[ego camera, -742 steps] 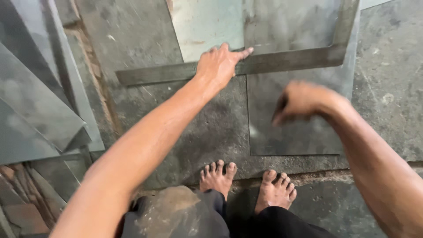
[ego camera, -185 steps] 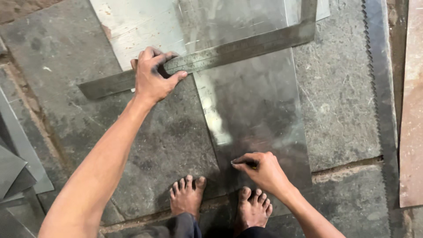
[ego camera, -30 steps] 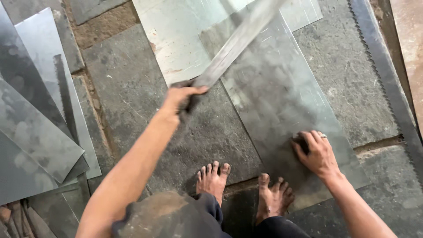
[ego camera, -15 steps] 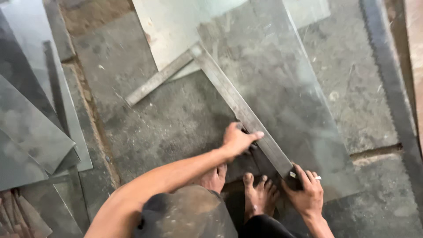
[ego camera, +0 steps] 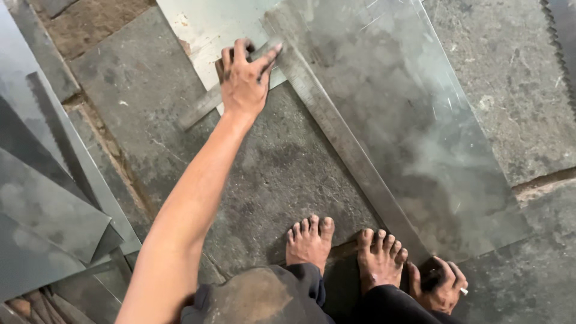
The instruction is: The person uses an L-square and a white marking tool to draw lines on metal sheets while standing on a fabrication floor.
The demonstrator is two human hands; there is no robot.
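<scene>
A grey metal sheet [ego camera: 408,120] lies flat on the stone floor. A steel L-shaped square [ego camera: 342,138] rests along the sheet's left edge, its short arm pointing left. My left hand [ego camera: 245,78] presses down on the square's corner, fingers spread. My right hand [ego camera: 441,285] sits low by my right foot at the near end of the long arm, curled around a small dark marking tool. My bare feet [ego camera: 345,249] stand at the sheet's near corner.
A lighter metal sheet [ego camera: 204,30] lies under the far corner. Several cut sheets [ego camera: 48,198] are stacked at the left. A long saw-toothed strip [ego camera: 561,42] runs along the right edge. The floor is grey stone slabs [ego camera: 282,174] with joints.
My left hand has moved from the near part of the square's long arm up to its corner. The view shifted, and my right hand stays at the near end.
</scene>
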